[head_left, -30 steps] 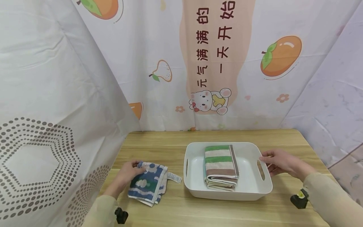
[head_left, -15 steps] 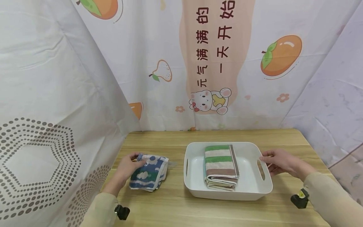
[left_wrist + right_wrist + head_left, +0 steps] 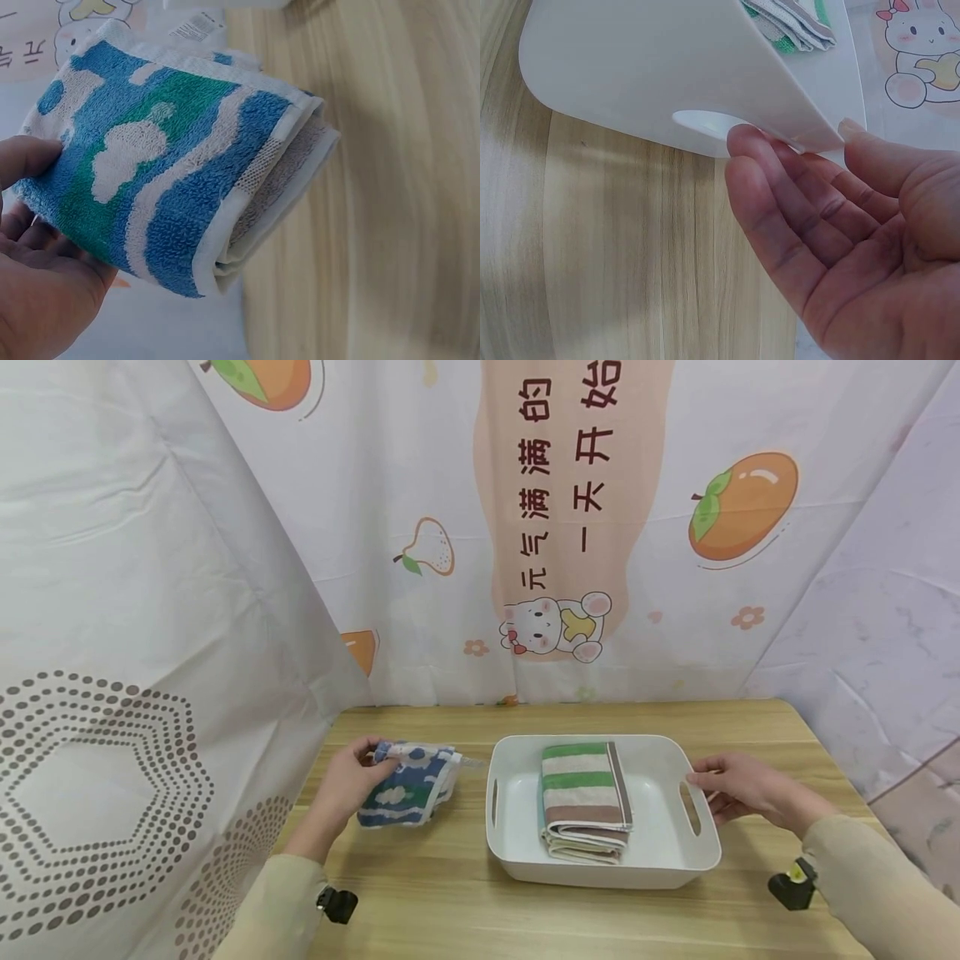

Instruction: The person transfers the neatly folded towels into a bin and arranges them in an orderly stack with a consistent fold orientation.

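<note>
My left hand (image 3: 347, 783) pinches a folded blue, green and white patterned towel (image 3: 411, 787) by its far left corner, left of the basket. In the left wrist view the towel (image 3: 172, 157) slopes over the wooden surface, thumb on top and fingers beneath, its white label sticking out. At the other side, my right hand (image 3: 744, 787) holds the right end of a white plastic basket (image 3: 600, 877) by its handle. Its thumb lies at the rim and its fingers on the outer wall, as the right wrist view shows. Folded striped towels (image 3: 587, 787) are stacked inside the basket.
A wooden table (image 3: 465, 927) bears the basket. Behind it hangs a white curtain (image 3: 420, 635) with fruit prints and writing, and another curtain (image 3: 97, 610) with dotted hexagons closes off the left. Each wrist carries a small black camera mount (image 3: 339, 905).
The left hand has moved away from me and slightly right, bringing the patterned towel up and nearer the basket. The right hand and the basket have stayed in place.
</note>
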A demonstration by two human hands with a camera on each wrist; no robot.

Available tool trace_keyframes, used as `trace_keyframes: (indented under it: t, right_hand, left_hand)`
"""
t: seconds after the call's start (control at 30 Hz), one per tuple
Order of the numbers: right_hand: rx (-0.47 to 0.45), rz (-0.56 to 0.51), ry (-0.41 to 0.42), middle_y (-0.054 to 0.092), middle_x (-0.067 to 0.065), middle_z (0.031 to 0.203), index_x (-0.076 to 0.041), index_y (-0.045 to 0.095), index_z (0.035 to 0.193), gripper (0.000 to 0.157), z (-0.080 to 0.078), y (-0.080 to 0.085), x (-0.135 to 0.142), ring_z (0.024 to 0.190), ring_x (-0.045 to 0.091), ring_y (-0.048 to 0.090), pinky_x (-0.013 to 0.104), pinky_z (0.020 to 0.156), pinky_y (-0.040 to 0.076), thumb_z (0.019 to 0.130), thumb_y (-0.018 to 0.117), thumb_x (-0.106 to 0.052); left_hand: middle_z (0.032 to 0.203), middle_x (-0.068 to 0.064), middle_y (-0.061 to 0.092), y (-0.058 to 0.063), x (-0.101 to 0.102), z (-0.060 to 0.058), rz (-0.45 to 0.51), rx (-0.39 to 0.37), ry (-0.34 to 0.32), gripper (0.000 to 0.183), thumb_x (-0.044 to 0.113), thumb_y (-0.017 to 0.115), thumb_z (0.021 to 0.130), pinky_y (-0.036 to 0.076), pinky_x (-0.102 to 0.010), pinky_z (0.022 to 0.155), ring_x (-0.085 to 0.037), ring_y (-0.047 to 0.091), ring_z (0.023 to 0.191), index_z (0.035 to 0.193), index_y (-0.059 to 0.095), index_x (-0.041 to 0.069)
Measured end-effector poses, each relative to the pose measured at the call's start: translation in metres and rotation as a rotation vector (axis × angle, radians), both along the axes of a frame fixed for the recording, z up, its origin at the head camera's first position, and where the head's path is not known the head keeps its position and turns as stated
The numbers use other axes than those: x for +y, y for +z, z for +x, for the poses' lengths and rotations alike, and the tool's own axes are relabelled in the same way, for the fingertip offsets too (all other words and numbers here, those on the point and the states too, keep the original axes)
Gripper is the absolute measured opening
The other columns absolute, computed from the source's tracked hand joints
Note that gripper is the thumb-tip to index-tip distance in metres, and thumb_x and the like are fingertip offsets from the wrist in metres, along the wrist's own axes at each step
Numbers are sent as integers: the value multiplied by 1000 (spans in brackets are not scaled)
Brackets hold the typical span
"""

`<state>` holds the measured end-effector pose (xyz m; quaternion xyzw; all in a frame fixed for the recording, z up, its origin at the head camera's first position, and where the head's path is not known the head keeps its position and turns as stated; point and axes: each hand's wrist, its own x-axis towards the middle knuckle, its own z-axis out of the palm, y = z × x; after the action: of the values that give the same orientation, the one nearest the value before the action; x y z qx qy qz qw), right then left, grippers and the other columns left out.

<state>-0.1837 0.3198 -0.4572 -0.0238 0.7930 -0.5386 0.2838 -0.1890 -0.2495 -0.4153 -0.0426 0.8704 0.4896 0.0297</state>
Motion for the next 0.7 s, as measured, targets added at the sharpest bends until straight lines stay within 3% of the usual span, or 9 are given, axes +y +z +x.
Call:
trace_keyframes:
  t: [0.7]
  right_hand:
    - [66, 77, -28, 74, 13, 95, 17, 51, 131, 41, 0, 9, -3, 76, 28, 73, 44, 71, 63, 103, 59, -12]
  left_hand:
    - [125, -13, 65, 32, 31, -12, 4, 174, -69, 26, 21, 70, 98, 56, -35, 80, -28, 64, 104, 122, 65, 16]
